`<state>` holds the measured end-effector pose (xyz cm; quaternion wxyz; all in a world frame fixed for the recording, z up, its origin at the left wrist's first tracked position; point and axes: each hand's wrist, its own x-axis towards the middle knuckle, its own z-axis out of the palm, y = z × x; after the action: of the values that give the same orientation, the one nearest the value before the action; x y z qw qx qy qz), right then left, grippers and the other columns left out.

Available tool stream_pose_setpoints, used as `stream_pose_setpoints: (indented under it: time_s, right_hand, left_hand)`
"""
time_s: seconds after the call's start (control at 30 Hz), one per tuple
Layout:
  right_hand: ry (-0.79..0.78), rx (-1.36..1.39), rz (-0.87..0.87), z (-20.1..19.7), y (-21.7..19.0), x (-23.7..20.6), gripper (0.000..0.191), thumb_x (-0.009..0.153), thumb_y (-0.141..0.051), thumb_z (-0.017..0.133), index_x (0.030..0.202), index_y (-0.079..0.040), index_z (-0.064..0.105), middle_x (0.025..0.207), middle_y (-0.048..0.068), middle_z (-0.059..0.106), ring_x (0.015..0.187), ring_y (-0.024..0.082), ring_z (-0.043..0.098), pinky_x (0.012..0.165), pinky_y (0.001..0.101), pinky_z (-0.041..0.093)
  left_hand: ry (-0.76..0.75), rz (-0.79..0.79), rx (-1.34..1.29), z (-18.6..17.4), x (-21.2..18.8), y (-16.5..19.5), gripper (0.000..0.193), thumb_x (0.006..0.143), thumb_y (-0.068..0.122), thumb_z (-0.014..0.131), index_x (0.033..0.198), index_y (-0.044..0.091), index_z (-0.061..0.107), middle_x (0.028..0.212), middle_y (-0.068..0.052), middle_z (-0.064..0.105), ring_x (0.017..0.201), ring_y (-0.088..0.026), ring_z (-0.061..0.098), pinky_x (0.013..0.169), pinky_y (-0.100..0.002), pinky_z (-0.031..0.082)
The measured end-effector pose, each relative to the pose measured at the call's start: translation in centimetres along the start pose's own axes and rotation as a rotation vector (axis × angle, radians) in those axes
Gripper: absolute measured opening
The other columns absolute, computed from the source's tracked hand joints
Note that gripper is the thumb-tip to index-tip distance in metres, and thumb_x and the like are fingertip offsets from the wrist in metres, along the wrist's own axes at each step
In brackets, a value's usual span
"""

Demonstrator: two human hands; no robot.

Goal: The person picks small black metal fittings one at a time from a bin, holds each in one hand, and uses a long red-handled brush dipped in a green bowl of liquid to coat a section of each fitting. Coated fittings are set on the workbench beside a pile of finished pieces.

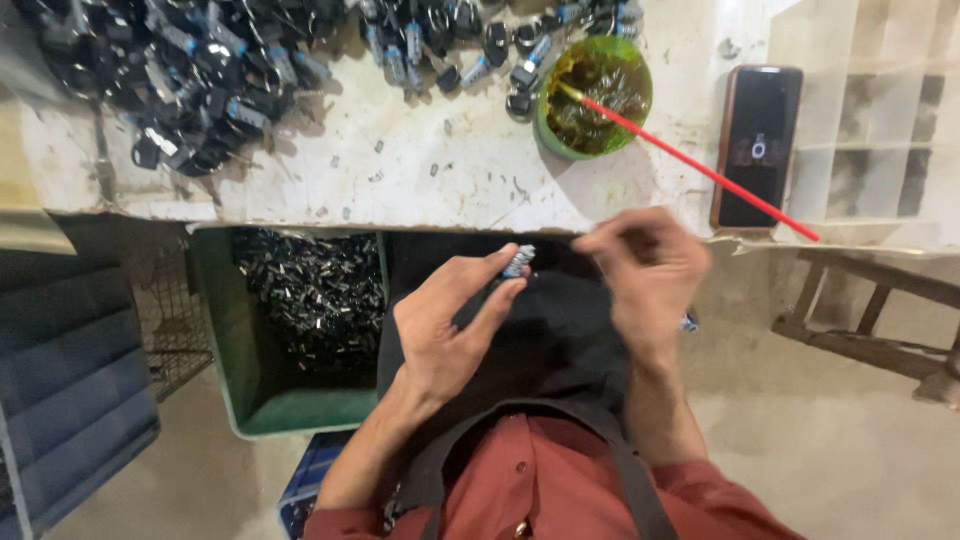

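My left hand (450,325) pinches a small grey-blue part (518,262) between thumb and fingers, just below the edge of the white worktable (420,170). My right hand (645,270) hovers beside it to the right, blurred, with fingers curled; whether it holds anything cannot be made out. Both hands are above a black apron on my lap. A pile of small black parts with blue pieces (200,70) lies on the table's far left and top.
A green bowl (592,95) of dark liquid holds a long red stick (700,165). A dark phone (757,145) lies at the right. Under the table a green bin (255,390) holds small black pieces. A blue crate (70,400) stands left, with a wooden frame (880,340) right.
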<state>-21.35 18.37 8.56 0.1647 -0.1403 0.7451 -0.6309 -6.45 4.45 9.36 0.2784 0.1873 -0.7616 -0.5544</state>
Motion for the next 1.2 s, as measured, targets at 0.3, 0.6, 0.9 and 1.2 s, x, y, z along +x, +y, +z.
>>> stream_pose_setpoints:
  time_s: [0.3, 0.6, 0.9, 1.2]
  right_hand:
    - [0.2, 0.478, -0.197, -2.8, 1.8, 2.3, 0.031, 0.118, -0.033, 0.05, 0.111, -0.003, 0.057, 0.086, 0.014, 0.063, 0.051, 0.012, 0.041, 0.044, 0.0248, 0.031]
    - [0.084, 0.664, 0.144, -4.5, 4.9, -2.1, 0.031, 0.114, -0.036, 0.05, 0.102, -0.008, 0.054, 0.087, 0.008, 0.059, 0.053, 0.012, 0.038, 0.049, 0.0271, 0.032]
    - [0.323, 0.529, -0.183, -4.5, 3.7, 2.5, 0.034, 0.119, -0.038, 0.056, 0.11, -0.005, 0.058, 0.085, 0.01, 0.059, 0.058, 0.014, 0.047, 0.047, 0.0251, 0.034]
    - [0.087, 0.319, 0.026, -1.5, 1.2, 1.4, 0.012, 0.107, -0.011, 0.065, 0.118, -0.008, 0.063, 0.085, 0.004, 0.061, 0.058, 0.006, 0.047, 0.049, 0.0207, 0.034]
  left_hand:
    - [0.128, -0.003, 0.147, 0.4, 1.0, -0.6, 0.031, 0.09, 0.0, 0.083, 0.119, 0.001, 0.072, 0.1, -0.011, 0.076, 0.088, -0.019, 0.075, 0.082, -0.027, 0.059]
    - [0.149, -0.072, 0.115, 0.5, 1.1, -1.0, 0.03, 0.09, 0.0, 0.083, 0.119, 0.0, 0.072, 0.101, -0.011, 0.077, 0.089, -0.018, 0.075, 0.083, -0.027, 0.059]
    - [0.319, -0.1, 0.268, -1.7, -0.5, -1.2, 0.03, 0.09, -0.001, 0.081, 0.118, 0.003, 0.07, 0.112, -0.011, 0.072, 0.106, -0.021, 0.069, 0.097, -0.032, 0.054]
    - [0.259, 0.032, 0.937, -2.6, 5.8, -3.9, 0.027, 0.101, 0.031, 0.076, 0.116, 0.008, 0.073, 0.105, -0.008, 0.071, 0.109, -0.027, 0.059, 0.102, -0.044, 0.035]
